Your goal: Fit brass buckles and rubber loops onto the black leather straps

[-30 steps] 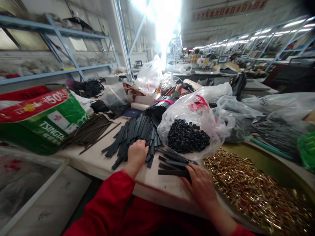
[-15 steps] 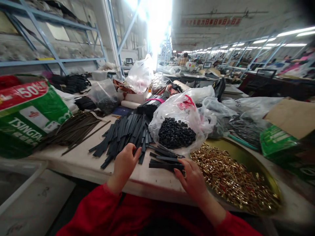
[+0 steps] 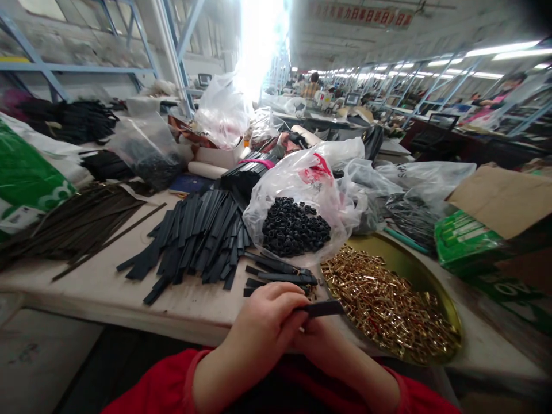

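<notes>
My left hand and my right hand meet in front of me at the table's near edge. Both are closed around a short black strap, whose flat end sticks out to the right. The left fingers cover much of the right fingertips, so the exact grip is hidden. Just beyond lie several finished-looking black straps, some with a glint of metal at the right end. A fanned pile of black straps spreads to the left. Small black loops fill an opened clear plastic bag.
A round gold tray full of small gold metal buckles sits at right. Long dark strips lie at left. A green carton stands at far right, with more plastic bags behind. People work in the distance.
My left hand has moved right from the strap pile to meet my right hand, which has drawn nearer to me. A black strap is now held between them. The view has shifted right.
</notes>
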`<state>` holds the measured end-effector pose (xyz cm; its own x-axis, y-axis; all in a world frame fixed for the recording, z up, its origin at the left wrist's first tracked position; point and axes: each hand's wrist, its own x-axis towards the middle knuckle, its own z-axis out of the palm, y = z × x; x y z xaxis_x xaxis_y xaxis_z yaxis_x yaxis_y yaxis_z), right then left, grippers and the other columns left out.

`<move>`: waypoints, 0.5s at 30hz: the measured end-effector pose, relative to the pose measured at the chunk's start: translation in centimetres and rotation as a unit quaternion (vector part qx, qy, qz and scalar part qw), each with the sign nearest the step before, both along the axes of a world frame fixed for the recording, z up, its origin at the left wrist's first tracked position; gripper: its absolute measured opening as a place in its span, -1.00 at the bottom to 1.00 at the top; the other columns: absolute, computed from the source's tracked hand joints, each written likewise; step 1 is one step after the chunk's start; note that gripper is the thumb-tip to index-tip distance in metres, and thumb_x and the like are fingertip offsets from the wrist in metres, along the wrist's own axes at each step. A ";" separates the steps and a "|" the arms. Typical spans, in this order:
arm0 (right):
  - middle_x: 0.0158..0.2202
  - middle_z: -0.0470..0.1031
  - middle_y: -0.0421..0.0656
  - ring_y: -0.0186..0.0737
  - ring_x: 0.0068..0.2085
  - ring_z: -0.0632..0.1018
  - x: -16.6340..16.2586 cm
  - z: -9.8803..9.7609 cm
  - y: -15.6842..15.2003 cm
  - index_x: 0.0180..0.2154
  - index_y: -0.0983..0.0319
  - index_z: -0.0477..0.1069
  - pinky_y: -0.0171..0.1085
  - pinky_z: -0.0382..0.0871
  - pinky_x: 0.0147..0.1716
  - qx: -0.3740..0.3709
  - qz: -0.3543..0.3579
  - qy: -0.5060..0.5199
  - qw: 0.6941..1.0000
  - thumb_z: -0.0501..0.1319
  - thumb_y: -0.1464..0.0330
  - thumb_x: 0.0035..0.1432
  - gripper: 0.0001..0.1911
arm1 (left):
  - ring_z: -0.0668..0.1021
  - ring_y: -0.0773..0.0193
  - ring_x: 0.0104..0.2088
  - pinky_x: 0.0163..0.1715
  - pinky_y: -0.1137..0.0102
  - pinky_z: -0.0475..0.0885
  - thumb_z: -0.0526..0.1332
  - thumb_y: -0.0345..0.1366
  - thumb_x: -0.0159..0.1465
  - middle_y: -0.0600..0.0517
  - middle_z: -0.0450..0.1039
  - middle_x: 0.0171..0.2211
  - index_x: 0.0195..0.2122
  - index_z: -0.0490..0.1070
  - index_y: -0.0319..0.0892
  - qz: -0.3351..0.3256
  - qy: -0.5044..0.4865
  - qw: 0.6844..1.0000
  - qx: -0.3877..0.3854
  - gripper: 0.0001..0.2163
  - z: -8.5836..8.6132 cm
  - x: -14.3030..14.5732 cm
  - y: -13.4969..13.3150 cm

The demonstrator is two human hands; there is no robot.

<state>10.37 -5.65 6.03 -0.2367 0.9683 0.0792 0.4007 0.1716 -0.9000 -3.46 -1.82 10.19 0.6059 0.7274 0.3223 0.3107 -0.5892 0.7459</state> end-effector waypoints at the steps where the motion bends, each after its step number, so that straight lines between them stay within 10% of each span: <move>1: -0.36 0.47 -0.17 -0.24 -0.33 0.46 0.6 0.2 0.5 -0.28 0.24 0.42 -0.32 0.37 -0.39 -0.030 0.038 -0.004 0.999 0.14 0.38 0.04 -0.83 | 0.49 0.22 -0.23 -0.21 0.35 0.38 0.08 -0.38 0.21 -0.02 0.48 -0.26 -0.29 0.41 -0.15 0.009 -0.009 0.998 -0.057 -0.86 -0.1 0.1 0.6; 4: -0.36 0.48 -0.19 -0.28 -0.35 0.47 3.8 0.2 4.0 -0.28 0.25 0.42 -0.34 0.35 -0.36 -0.042 0.070 -0.081 0.993 0.12 0.41 0.07 -0.84 | 0.51 0.27 -0.39 -0.38 0.39 0.39 0.04 -0.31 0.22 0.00 0.47 -0.40 -0.36 0.32 -0.18 0.091 -0.042 0.967 -0.236 -0.89 -1.0 0.4 2.2; 9: -0.12 0.41 0.05 -0.12 -0.14 0.46 9.7 -2.1 12.1 -0.09 0.33 0.33 -0.21 0.29 -0.16 0.041 -0.200 -0.412 0.888 0.04 0.43 0.17 -0.73 | 0.45 0.39 -0.64 -0.67 0.53 0.29 -0.01 -0.30 0.23 0.07 0.44 -0.56 -0.28 0.17 -0.19 0.100 -0.148 0.817 -0.549 -0.91 -2.6 1.5 4.0; 15: -0.21 0.39 -0.04 -0.15 -0.26 0.51 8.8 -4.3 13.8 -0.16 0.25 0.33 -0.29 0.28 -0.37 0.027 -0.088 -0.584 0.807 0.04 0.40 0.19 -0.82 | 0.42 0.46 -0.63 -0.71 0.60 0.28 0.05 -0.45 0.14 0.08 0.41 -0.51 -0.20 0.26 -0.24 0.112 -0.199 0.750 -0.620 -0.81 -3.4 2.1 4.7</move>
<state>19.13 8.15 1.71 -0.0397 0.9977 -0.0544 0.9923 0.0458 0.1154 -1.35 2.86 6.76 0.4596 0.6863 -0.5637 -0.0950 0.6691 0.7371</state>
